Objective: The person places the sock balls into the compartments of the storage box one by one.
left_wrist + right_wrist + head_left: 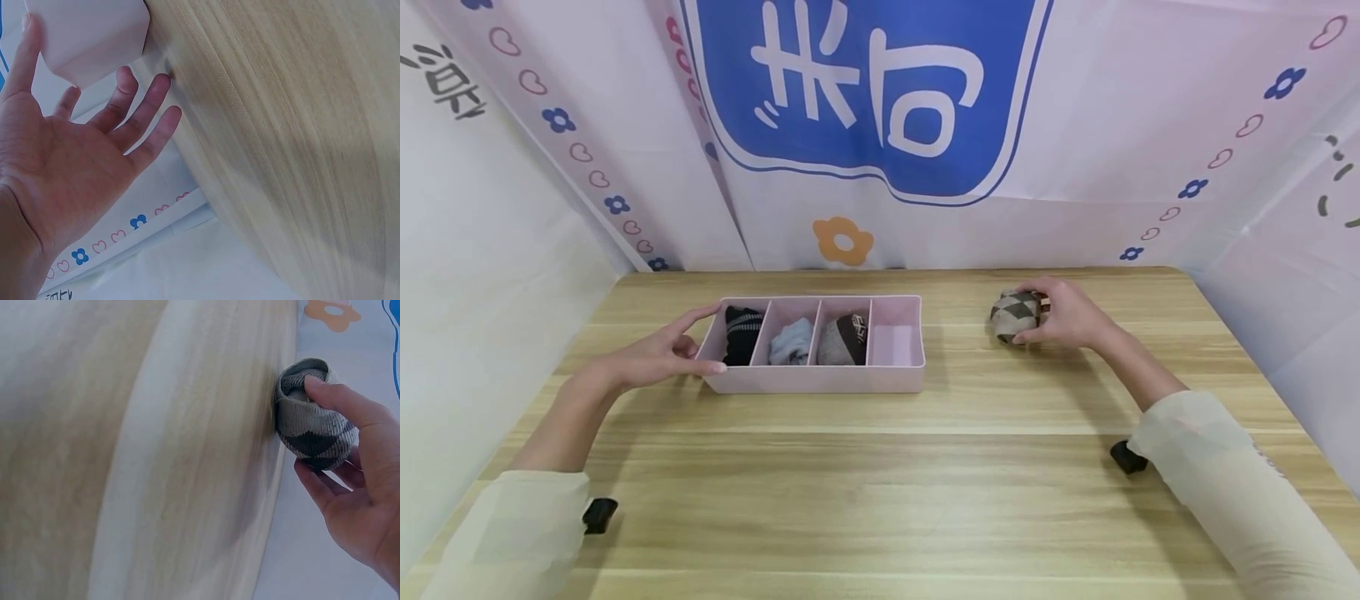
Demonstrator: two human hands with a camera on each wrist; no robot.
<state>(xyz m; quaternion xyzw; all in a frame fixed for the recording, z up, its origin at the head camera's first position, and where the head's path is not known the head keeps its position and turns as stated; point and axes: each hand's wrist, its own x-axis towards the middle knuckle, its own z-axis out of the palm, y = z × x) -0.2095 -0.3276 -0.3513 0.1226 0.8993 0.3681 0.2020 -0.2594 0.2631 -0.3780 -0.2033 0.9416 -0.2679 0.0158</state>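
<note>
At the right, my right hand (pixel 1063 315) grips a rolled sock (pixel 1015 317) with a beige and dark diamond pattern, resting on the table. The right wrist view shows my thumb at the opening of the rolled sock (pixel 315 422) and fingers beneath it. My left hand (pixel 658 354) spans the left end of a pink divided storage box (pixel 820 381), its thumb at the near corner and index finger at the far one; the other fingers are spread in the left wrist view. From left, compartments hold a black sock (pixel 742 333), a light blue sock (pixel 792 342) and a grey-brown sock (pixel 842 340); the rightmost shows its floor.
The wood-grain table (pixel 880 500) reaches a printed cloth backdrop (pixel 1075 225) at the far edge. White cloth walls stand at left and right. Black devices (pixel 598 515) sit at both sleeve cuffs.
</note>
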